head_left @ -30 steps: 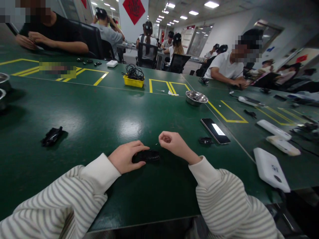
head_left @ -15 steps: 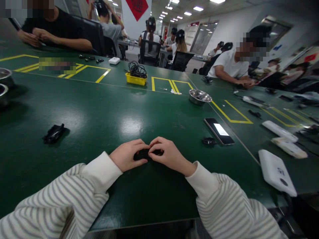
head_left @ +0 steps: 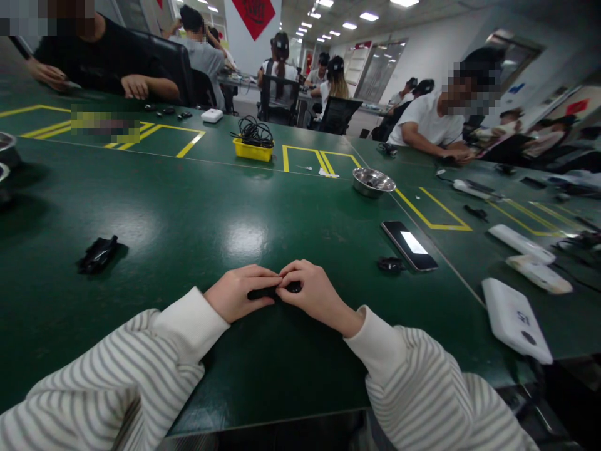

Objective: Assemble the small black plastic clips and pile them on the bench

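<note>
My left hand (head_left: pixel 242 292) is closed around a small black part (head_left: pixel 261 293) just above the green table (head_left: pixel 282 369). Thumb and fingers grip it from either side, so most of its shape is hidden. My right hand (head_left: pixel 307 289) meets the left fingertips and pinches at the right end of that part. To the left lies a black clip-like piece (head_left: pixel 98 255) on the tabletop. Right of my hands rests a small black object (head_left: pixel 390 265), close to a phone (head_left: pixel 409 245) with a lit screen.
A steel bowl (head_left: pixel 374 182) with small dark contents and a yellow tray (head_left: pixel 253 150) of black cable stand farther back. White devices, including a power bank (head_left: pixel 516 319), lie at the right. Co-workers sit around the table; more steel bowls (head_left: pixel 7 150) are at the left edge.
The view has shifted slightly, moving the scene a little left. My fingers have closed a bit more around the black part. The co-worker at far left has moved their hands apart.
</note>
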Available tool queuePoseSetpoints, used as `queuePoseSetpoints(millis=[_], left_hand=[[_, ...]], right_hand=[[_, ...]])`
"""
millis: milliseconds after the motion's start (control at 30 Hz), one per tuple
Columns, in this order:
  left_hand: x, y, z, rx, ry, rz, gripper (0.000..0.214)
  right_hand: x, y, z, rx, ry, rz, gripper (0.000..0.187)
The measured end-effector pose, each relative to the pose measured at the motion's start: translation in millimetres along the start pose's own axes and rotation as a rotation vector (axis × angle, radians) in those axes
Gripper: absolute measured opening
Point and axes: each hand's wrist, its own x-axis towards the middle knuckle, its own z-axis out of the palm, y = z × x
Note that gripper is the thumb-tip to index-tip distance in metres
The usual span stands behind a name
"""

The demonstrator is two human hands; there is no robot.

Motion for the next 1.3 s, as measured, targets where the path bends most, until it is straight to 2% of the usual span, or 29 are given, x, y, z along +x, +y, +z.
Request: queuePoseSetpoints(millis=[167, 300, 433, 567, 667, 800, 867, 967, 1067, 1167, 1300], left_hand=[[-0.9, -4.0, 1.1, 0.054, 0.019, 0.104, 0.026], [-0.7, -5.1, 1.5, 0.107, 0.044, 0.169, 0.025], [-0.1, -4.7, 1.9, 0.130, 0.054, 0.174, 0.025], [0.0, -4.0, 2.5, 0.135, 0.057, 0.171, 0.025], [-0.4, -3.9, 2.9, 0.135, 0.051, 0.168, 0.025], [0.0, -3.4, 2.4, 0.123, 0.051, 0.175, 0.026], [0.6, -2.9, 1.8, 0.114, 0.046, 0.175, 0.025], [1.1, -2.5, 1.2, 0.109, 0.046, 0.169, 0.025], [1.3, -2.5, 0.8, 0.108, 0.045, 0.164, 0.025], [1.6, -1.9, 0.5, 0.104, 0.042, 0.166, 0.024], [2.2, -0.2, 0.3, 0.095, 0.033, 0.141, 0.024]], right_hand=[[1.2, -1.2, -1.7, -0.005, -0.001, -0.007, 0.008], [5.4, 11.5, -24.8, 0.049, -0.083, -0.082, 0.010], [8.7, 36.9, -49.7, -0.102, -0.024, 0.032, 0.011], [11.3, 50.0, -54.8, -0.195, -0.114, 0.053, 0.011], [12.4, 47.8, -54.5, -0.234, -0.175, 0.059, 0.010], [9.2, 43.5, -57.8, -0.300, -0.314, 0.162, 0.006], [6.2, 41.6, -59.0, -0.318, -0.329, 0.177, 0.006], [2.7, 34.8, -56.5, -0.175, -0.288, 0.114, 0.003], [1.4, 22.9, -46.5, 0.012, -0.139, 0.029, 0.006], [0.8, 12.9, -31.1, 0.070, -0.011, -0.042, 0.009], [-0.8, 8.1, -15.1, 0.115, -0.021, -0.072, 0.007]])
